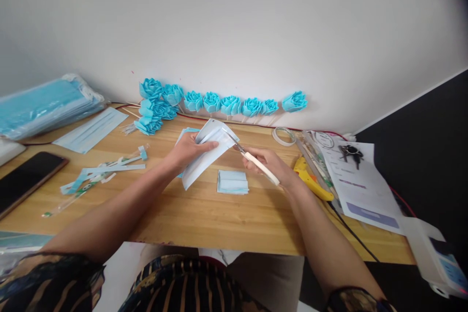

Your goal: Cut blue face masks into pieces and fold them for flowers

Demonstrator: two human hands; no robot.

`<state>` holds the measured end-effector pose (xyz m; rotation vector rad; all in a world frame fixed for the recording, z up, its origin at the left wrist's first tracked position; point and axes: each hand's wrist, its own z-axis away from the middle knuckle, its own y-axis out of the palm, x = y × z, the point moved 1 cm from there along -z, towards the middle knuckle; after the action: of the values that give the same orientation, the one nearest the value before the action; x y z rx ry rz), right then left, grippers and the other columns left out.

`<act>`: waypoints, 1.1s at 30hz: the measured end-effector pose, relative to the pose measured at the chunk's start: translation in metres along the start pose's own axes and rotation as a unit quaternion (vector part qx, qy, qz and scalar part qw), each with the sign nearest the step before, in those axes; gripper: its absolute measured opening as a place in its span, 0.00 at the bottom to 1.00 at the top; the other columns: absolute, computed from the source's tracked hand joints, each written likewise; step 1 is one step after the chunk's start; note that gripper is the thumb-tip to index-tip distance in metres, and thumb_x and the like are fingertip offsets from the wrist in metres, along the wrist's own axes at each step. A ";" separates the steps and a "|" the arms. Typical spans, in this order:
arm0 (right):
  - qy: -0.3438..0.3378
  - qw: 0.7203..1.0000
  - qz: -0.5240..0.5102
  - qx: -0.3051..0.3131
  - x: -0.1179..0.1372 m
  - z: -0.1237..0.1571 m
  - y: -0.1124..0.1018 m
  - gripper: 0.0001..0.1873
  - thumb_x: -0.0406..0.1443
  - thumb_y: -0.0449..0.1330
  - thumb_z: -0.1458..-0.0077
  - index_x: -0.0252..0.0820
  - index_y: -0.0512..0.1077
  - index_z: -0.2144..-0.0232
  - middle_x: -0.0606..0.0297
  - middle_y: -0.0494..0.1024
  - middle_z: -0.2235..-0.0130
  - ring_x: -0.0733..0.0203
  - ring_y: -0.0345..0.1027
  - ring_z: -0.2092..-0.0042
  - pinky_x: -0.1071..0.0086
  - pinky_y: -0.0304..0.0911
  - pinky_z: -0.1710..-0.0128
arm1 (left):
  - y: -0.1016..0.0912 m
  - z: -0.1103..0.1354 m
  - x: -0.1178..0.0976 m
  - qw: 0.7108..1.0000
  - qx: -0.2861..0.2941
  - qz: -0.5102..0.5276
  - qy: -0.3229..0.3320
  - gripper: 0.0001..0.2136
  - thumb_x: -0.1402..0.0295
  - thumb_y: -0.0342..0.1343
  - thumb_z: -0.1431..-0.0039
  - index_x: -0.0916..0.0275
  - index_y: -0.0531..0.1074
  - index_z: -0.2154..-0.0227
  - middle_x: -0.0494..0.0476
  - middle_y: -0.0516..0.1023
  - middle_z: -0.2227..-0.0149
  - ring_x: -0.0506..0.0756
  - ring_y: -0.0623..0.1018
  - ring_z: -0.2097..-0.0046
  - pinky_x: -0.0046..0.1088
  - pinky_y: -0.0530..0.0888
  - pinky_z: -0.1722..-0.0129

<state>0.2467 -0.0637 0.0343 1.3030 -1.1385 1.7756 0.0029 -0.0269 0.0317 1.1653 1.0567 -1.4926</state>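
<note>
Pale-blue sheet [204, 161], pinched in the left grip [192, 150], was not yet cut through by scissors [258, 164] clasped in the right grip [270, 158] — a seemingly cut stack [232, 183] lay below, between.

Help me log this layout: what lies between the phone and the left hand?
The head view shows blue strips and clear plastic with green marks between the phone and left hand.

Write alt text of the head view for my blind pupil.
A person's left hand holds a pale blue rectangular sheet and the right hand white-handled metal scissors across its edge. A stack of pale blue rectangles lies on the brown wooden table; ruffled bright blue flowers line the white wall.
</note>
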 end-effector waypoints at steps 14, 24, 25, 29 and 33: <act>0.030 0.999 -0.036 -0.019 -0.003 -0.001 -0.003 0.28 0.44 0.69 0.54 0.37 0.80 0.51 0.68 0.72 0.72 0.70 0.55 0.74 0.72 0.51 0.75 | -0.006 -0.004 0.004 0.999 0.032 -0.011 -0.019 0.23 0.50 0.72 0.64 0.64 0.73 0.73 0.51 0.72 0.77 0.49 0.68 0.77 0.25 0.62 0.78; 0.048 0.997 -0.060 -0.032 -0.002 -0.001 0.000 0.29 0.43 0.70 0.57 0.39 0.82 0.52 0.68 0.74 0.74 0.69 0.58 0.75 0.72 0.53 0.76 | -0.017 -0.007 -0.003 0.996 0.072 -0.043 0.020 0.28 0.45 0.71 0.62 0.65 0.77 0.68 0.53 0.76 0.72 0.52 0.72 0.72 0.26 0.63 0.73; 0.050 0.996 -0.062 -0.030 -0.002 -0.002 0.001 0.28 0.43 0.71 0.58 0.38 0.82 0.52 0.68 0.74 0.74 0.69 0.59 0.75 0.72 0.53 0.76 | -0.017 -0.007 -0.003 0.997 0.070 -0.037 0.022 0.28 0.45 0.71 0.62 0.65 0.78 0.67 0.53 0.77 0.71 0.52 0.72 0.72 0.26 0.63 0.73; 0.055 0.996 -0.071 -0.018 -0.008 -0.003 0.003 0.27 0.44 0.71 0.57 0.38 0.82 0.54 0.67 0.74 0.73 0.68 0.62 0.73 0.72 0.56 0.74 | -0.017 -0.008 0.000 0.997 0.070 -0.011 0.003 0.25 0.48 0.72 0.62 0.65 0.78 0.69 0.54 0.78 0.71 0.53 0.74 0.72 0.27 0.65 0.73; 0.035 0.997 -0.064 0.014 -0.011 -0.004 0.003 0.27 0.45 0.70 0.53 0.39 0.81 0.52 0.66 0.75 0.71 0.67 0.62 0.72 0.71 0.57 0.73 | -0.016 -0.009 0.003 0.997 0.081 0.007 -0.007 0.23 0.51 0.74 0.62 0.65 0.78 0.72 0.55 0.78 0.72 0.52 0.73 0.73 0.26 0.64 0.75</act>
<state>0.2457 -0.0614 0.0220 1.2902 -0.9745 1.7349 -0.0119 -0.0155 0.0285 1.2690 0.9298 -1.5967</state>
